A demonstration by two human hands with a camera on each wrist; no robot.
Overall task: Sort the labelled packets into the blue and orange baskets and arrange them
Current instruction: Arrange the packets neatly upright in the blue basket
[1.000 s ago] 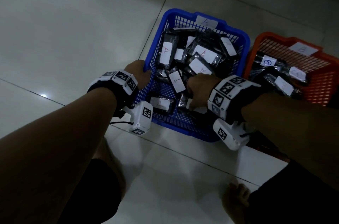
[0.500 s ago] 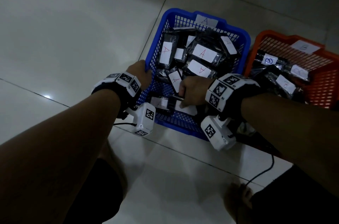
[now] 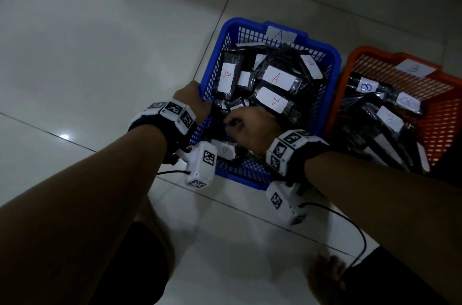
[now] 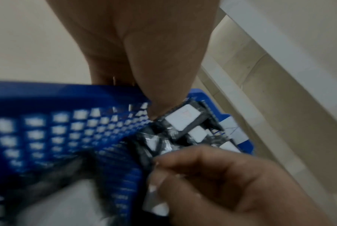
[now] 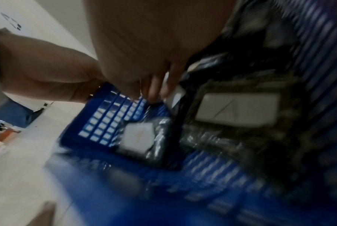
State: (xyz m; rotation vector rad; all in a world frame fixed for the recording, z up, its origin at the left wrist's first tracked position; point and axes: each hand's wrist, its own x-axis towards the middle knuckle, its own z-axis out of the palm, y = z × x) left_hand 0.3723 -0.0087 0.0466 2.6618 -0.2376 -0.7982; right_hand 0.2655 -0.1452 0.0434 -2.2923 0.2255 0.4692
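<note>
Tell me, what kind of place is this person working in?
Probably an indoor room, perhaps at home: the blue basket and orange basket stand on a pale tiled floor, and the person's bare foot shows at the bottom.

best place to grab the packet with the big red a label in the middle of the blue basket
Pinch the packet with the big red A label across its long edges, from above. It lies flat, face up on top of the pile in the blue basket, so only its top is exposed.
</note>
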